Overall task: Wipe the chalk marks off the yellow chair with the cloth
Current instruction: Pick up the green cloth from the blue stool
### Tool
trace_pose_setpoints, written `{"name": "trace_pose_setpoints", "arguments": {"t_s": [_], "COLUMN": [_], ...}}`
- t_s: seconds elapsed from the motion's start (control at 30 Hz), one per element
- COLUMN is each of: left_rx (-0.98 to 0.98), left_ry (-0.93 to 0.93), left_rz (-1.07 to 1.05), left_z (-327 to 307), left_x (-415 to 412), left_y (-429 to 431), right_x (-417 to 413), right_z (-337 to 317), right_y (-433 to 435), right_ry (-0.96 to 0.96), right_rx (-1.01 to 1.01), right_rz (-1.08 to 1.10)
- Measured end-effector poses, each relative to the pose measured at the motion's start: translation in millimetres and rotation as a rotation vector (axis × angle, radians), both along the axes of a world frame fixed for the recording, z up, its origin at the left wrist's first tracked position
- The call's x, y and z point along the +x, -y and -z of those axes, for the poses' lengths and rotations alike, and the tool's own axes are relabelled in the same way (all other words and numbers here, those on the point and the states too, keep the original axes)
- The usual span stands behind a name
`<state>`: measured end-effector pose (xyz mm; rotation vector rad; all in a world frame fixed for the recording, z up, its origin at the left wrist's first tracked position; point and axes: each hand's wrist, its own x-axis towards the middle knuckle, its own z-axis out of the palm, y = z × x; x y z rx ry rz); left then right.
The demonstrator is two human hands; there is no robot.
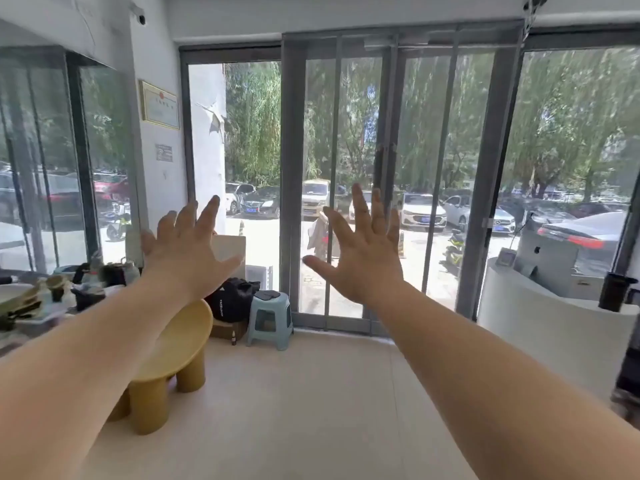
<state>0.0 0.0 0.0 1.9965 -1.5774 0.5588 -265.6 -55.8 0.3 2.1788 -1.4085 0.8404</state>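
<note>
Left grip point(187, 251) and right grip point(360, 258) are spread wide, holding nothing. The yellow chair point(187, 337) stands below the left grip, its oval seat running lengthwise toward the doors point(292, 168).

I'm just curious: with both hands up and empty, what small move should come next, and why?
Probably lower the hands and look for the cloth. The left hand and right hand are spread open, holding nothing; the yellow chair stands below the left arm, and no cloth is plainly in view.

left hand point(188, 251) and right hand point(363, 261) — both bare, like the 2 forearms point(485, 368).
</note>
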Motion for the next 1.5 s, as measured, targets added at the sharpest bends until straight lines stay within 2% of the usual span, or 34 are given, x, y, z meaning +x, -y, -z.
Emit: {"name": "trace_pose_setpoints", "arguments": {"t_s": [0.07,0.17,0.23,0.37,0.47,0.63,1.0,1.23,1.33,1.5], "left_rx": [-0.02,-0.077,-0.083,-0.066,0.009,0.087,0.249,0.349,0.38,0.434], "left_ry": [-0.012,-0.092,-0.096,-0.023,0.03,0.074,0.103,0.061,0.024,-0.011], "left_rz": [-0.008,0.014,0.018,0.053,0.086,0.099,0.022,-0.055,-0.062,-0.062], "left_z": [4.3,12.4,17.8,32.2,44.7,62.4,126.9,159.8,174.8,206.2], "left_x": [9.3,32.6,53.7,105.2,141.2,180.9,206.7,214.7,225.5,262.9], "left_y": [24.3,75.2,114.2,199.5,266.0,371.7,619.0,767.0,828.6,944.7], "right_x": [16.6,45.0,66.5,114.1,148.9,189.2,201.2,193.3,205.3,246.8], "right_z": [5.2,10.8,17.2,37.5,47.4,64.4,143.6,162.9,174.9,208.5], "right_y": [23.3,70.8,107.8,190.9,249.6,346.5,616.0,791.3,858.4,969.9], "right_ry": [-0.015,0.118,0.14,0.074,0.068,-0.048,-0.079,-0.045,-0.008,-0.058], "right_rx": [0.035,0.135,0.176,0.227,0.283,0.301,0.397,0.52,0.589,0.664], "right_rz": [-0.015,-0.033,-0.027,0.018,0.053,0.082,0.017,-0.031,-0.038,-0.041]}}
